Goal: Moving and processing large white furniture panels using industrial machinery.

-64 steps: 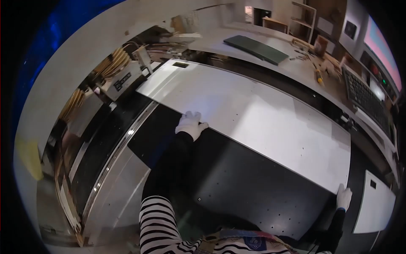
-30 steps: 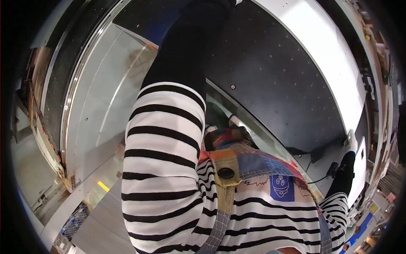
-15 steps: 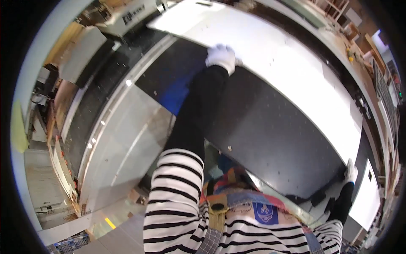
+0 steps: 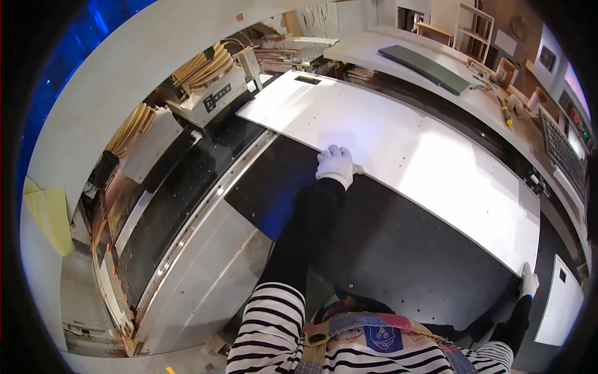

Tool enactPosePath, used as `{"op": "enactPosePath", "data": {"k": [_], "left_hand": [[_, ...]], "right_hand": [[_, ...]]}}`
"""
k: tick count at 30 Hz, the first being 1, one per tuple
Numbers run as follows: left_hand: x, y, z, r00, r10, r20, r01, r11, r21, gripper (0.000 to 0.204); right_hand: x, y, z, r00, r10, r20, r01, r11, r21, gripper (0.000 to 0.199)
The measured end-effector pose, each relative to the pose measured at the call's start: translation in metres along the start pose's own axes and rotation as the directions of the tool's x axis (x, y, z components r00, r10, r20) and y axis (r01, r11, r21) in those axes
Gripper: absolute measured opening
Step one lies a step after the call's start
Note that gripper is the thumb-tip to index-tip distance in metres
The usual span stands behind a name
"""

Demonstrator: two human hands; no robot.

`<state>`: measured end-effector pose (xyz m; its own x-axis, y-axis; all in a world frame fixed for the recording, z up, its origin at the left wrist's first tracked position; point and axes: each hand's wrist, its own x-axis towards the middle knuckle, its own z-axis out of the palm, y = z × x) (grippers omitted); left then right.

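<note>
- The white rectangular flat sheet panel (image 4: 380,143) is lying across the matte-black, hole-dotted worktop (image 4: 398,249), its left end, with a dark rectangular cut-out (image 4: 307,80), reaching beyond the long silvery metal rail (image 4: 202,222)
- The left hand (image 4: 335,165), in a white knitted glove, is resting on the near long edge, fingers lying over the top face; I cannot tell whether they are gripping
- The right hand (image 4: 529,282), gloved alike, is touching the near right corner; whether its fingers are closing on it I cannot tell
- Both hands are bearing on the near side, so uneven pressure could be making the panel pivot, I judge
- The overhanging left end could be catching on the rail, scratching the face, if the sheet is shifting sideways
- Fingertips under the edge, if any, could be getting pinched
- The smaller white cut-out panel (image 4: 554,311) at right is lying close enough to be knocked by the right arm
- The panel's underside is staying hidden, glare is washing out its face, and the right sleeve is merging with the dark surroundings
</note>
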<state>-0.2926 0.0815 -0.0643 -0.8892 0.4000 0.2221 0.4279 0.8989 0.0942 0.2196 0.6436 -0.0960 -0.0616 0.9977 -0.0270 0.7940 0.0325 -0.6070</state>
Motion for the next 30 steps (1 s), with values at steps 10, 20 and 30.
{"op": "enactPosePath", "data": {"k": [10,20,30], "left_hand": [[0.002,0.003,-0.002,0.999,-0.021,0.032,0.018,0.996,0.093,0.067],[0.010,-0.001,-0.024,0.984,0.019,0.179,-0.012,0.999,-0.044,0.045],[0.026,-0.025,0.019,0.998,0.057,0.009,-0.058,0.994,0.089,0.038]], "right_hand": [[-0.002,0.004,-0.003,1.000,-0.014,-0.008,0.014,1.000,0.025,0.060],[-0.037,-0.018,-0.015,0.984,-0.177,-0.010,0.177,0.983,0.053,0.065],[-0.113,-0.050,-0.033,0.949,-0.299,0.098,0.313,0.926,-0.209,0.073]]}}
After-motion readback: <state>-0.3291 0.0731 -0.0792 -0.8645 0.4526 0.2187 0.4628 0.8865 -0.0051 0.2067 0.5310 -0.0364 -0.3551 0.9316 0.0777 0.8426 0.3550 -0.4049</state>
